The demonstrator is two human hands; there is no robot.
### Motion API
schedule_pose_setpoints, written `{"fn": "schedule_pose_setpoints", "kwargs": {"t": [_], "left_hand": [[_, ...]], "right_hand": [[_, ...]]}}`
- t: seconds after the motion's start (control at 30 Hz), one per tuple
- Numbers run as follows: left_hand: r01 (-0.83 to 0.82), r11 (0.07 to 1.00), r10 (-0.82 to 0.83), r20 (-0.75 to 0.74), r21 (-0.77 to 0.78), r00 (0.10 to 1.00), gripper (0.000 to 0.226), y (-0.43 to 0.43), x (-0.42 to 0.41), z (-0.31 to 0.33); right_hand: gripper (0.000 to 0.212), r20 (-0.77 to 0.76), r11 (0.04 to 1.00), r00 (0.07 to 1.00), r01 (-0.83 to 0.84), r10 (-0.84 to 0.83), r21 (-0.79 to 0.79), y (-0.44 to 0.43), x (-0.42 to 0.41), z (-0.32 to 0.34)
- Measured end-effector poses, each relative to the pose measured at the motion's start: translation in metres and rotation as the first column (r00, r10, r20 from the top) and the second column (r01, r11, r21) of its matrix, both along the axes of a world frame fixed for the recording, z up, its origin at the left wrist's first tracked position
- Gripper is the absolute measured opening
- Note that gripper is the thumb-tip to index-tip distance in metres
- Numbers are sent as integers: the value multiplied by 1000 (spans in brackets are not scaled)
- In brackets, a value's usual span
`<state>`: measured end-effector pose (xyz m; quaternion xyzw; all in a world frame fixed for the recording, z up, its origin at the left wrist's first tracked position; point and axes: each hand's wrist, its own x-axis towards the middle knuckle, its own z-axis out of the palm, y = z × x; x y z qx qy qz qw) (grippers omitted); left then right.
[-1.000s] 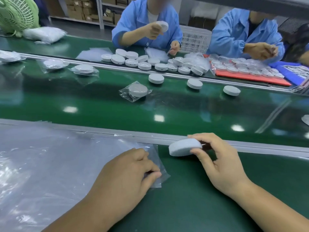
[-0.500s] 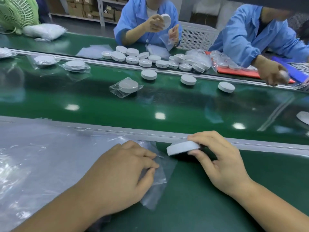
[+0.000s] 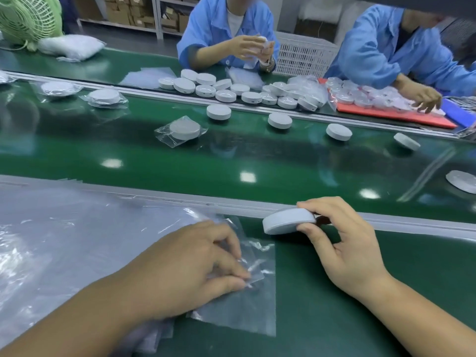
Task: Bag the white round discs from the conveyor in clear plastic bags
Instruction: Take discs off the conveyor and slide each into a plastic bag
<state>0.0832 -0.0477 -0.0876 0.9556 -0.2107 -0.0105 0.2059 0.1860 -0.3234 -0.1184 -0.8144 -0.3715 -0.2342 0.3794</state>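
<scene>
My right hand pinches a white round disc by its edge, just above the near green table and beside the metal rail. My left hand pinches the edge of a small clear plastic bag that lies flat on the table to the left of the disc. Under my left forearm lies a stack of clear bags. On the green conveyor lie several bare discs, such as one disc, and a bagged disc.
Two people in blue coats sit across the belt, the left person handling a disc, the right person reaching over bagged discs on a red tray. A pile of discs lies at the far side. A green fan stands far left.
My left hand has drawn one bag out from the stack toward me and to the right. The discs on the belt have drifted left. My right hand holds the disc in nearly the same spot.
</scene>
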Motion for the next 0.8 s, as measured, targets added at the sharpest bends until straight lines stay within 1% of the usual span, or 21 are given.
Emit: {"fn": "schedule_pose_setpoints", "kwargs": {"t": [0.03, 0.07, 0.13, 0.2, 0.27, 0.3, 0.33, 0.4, 0.47, 0.53, 0.63, 0.7, 0.8], "left_hand": [[37, 998, -40, -59, -56, 997, 30, 2, 1, 1], [64, 995, -71, -84, -82, 994, 26, 5, 2, 1], [81, 996, -84, -57, -43, 995, 25, 8, 2, 2], [57, 998, -57, 10, 5, 998, 29, 7, 2, 1], [10, 1000, -10, 54, 1, 999, 32, 5, 2, 2], [3, 1000, -2, 38, -20, 999, 34, 7, 2, 3], [13, 999, -13, -2, -48, 1000, 37, 9, 2, 5], [46, 996, -56, -131, -78, 990, 39, 12, 1, 9], [60, 997, -68, -221, -42, 973, 27, 10, 0, 13], [57, 998, -60, -208, -18, 976, 18, 7, -1, 13], [-1, 1000, 1, -120, 1, 993, 18, 5, -2, 11], [-91, 993, 86, -56, -79, 995, 17, 5, -1, 10], [-240, 930, 244, -21, -280, 970, 18, 0, 1, 12]], "right_hand": [[23, -1, 1000, 1000, 4, -4, 20, 0, 0, 0], [24, -1, 999, 1000, 6, -6, 40, 0, 0, 1], [26, 5, 997, 1000, 12, -12, 76, 0, 0, 2], [27, 11, 995, 1000, 18, -19, 93, 1, -1, 2], [28, 18, 996, 1000, 16, -17, 92, 1, -2, 2], [28, 23, 996, 1000, 14, -16, 88, 1, -2, 2], [28, 27, 996, 1000, 12, -15, 83, 1, -2, 1], [28, 30, 997, 999, 13, -16, 74, 1, -1, 1], [27, 26, 997, 999, 18, -20, 73, 1, 0, 1], [27, 28, 997, 999, 19, -21, 74, 2, 0, 1], [27, 34, 997, 999, 21, -23, 68, 1, -1, 1], [27, 42, 997, 999, 20, -24, 80, 1, -1, 2], [26, 93, 993, 995, 18, -29, 120, 3, -3, 6]]}}
